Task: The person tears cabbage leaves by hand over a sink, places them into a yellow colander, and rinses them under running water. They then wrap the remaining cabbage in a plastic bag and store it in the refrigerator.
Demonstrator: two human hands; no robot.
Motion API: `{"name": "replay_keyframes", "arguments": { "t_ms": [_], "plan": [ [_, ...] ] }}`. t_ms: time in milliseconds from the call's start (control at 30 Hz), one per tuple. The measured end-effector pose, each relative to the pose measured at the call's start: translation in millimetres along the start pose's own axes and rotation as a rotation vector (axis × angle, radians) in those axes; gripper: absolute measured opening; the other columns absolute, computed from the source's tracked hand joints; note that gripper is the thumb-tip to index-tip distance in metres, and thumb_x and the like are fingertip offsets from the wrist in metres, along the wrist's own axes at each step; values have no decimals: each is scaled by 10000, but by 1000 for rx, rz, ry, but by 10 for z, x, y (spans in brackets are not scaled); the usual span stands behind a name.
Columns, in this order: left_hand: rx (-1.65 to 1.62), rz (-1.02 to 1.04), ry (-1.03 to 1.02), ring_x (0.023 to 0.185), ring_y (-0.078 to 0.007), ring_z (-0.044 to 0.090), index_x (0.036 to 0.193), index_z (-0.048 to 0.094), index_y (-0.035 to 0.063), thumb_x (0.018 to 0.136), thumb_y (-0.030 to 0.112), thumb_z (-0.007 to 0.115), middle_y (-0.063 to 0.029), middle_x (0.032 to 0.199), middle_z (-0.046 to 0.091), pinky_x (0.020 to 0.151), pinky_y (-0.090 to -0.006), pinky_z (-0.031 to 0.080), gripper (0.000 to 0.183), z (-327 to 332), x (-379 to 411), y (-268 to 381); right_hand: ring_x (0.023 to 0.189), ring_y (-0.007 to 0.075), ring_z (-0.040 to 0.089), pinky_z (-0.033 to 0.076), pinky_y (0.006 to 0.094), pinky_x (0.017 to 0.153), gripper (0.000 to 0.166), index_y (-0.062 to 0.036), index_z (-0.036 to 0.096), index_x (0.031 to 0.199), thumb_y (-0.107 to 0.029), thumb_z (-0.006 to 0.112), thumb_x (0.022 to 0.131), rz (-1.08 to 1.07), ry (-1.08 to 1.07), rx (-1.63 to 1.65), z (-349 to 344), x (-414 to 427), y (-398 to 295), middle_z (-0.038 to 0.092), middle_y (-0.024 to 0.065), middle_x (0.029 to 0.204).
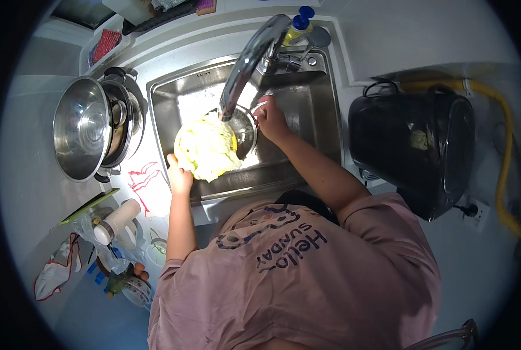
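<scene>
My left hand (pixel 180 177) grips the near-left rim of a yellow basin (pixel 235 141), which is heaped with pale leafy greens (pixel 210 146), likely cabbage. Strong light washes out the leaves. The basin is tilted over a round metal bowl (pixel 245 131) in the stainless steel sink (pixel 304 131). At the bowl's right rim, my right hand (pixel 270 117) has its fingers closed on the edge. The chrome faucet (pixel 245 65) arches above, its spout end just over the greens. Most of the bowl is hidden behind the basin and greens.
Steel bowls and pots (pixel 83 127) stand stacked on edge left of the sink. A soap pump bottle (pixel 299 26) is behind the faucet. On the right sits a black appliance (pixel 409 140) beside a yellow hose (pixel 503 118). A white cloth with red trim (pixel 144 183) lies on the left counter.
</scene>
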State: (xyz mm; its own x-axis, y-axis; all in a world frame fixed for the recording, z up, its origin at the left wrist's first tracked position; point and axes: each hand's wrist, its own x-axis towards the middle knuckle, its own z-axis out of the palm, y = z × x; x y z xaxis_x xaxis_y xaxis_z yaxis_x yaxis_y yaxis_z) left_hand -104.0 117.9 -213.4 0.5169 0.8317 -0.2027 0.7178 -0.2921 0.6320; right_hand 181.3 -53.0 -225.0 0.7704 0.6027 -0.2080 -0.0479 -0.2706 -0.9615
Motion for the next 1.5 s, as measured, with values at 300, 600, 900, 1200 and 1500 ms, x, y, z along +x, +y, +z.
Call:
{"name": "replay_keyframes", "arguments": {
  "t_ms": [300, 600, 900, 1200, 1500],
  "plan": [
    [-307, 69, 110, 556, -159, 574, 943, 479, -15, 945, 81, 510, -106, 786, 580, 469, -284, 441, 101, -334, -260, 43, 754, 168, 636, 542, 292, 653, 181, 23, 561, 1028, 62, 468, 878, 90, -429, 179, 487, -6, -609, 648, 97, 924],
    [-369, -185, 137, 423, -164, 524, 988, 431, 15, 951, 85, 504, -114, 663, 573, 381, -309, 414, 107, -418, -493, 131, 792, 179, 658, 561, 287, 720, 191, 36, 608, 1047, 56, 470, 916, 251, -306, 303, 830, -147, -432, 648, 110, 920],
    [-459, -255, 72, 452, -189, 592, 950, 403, 7, 954, 99, 505, -148, 665, 597, 365, -313, 443, 138, -202, -426, 510, 1141, 336, 596, 464, 458, 984, 364, -62, 588, 1231, -5, 477, 889, -815, -476, -462, 881, -676, -999, 608, 210, 1220],
    [-476, -200, 75, 433, -203, 599, 1021, 394, 8, 974, 192, 513, -170, 654, 625, 364, -317, 464, 224, -187, -432, 514, 1297, 492, 394, 348, 577, 1060, 596, -174, 540, 1355, -332, 696, 802, -864, -360, -608, 532, -804, -1369, 415, 244, 1424],
    [-334, 3, 155, 576, -255, 652, 980, 402, 26, 892, 26, 538, -190, 750, 640, 441, -352, 495, 162, -80, -467, 461, 1336, 609, 179, 132, 728, 1069, 819, -328, 568, 1329, -701, 729, 619, -698, -411, -767, 861, -941, -937, 181, 324, 1510]
  ]
}}
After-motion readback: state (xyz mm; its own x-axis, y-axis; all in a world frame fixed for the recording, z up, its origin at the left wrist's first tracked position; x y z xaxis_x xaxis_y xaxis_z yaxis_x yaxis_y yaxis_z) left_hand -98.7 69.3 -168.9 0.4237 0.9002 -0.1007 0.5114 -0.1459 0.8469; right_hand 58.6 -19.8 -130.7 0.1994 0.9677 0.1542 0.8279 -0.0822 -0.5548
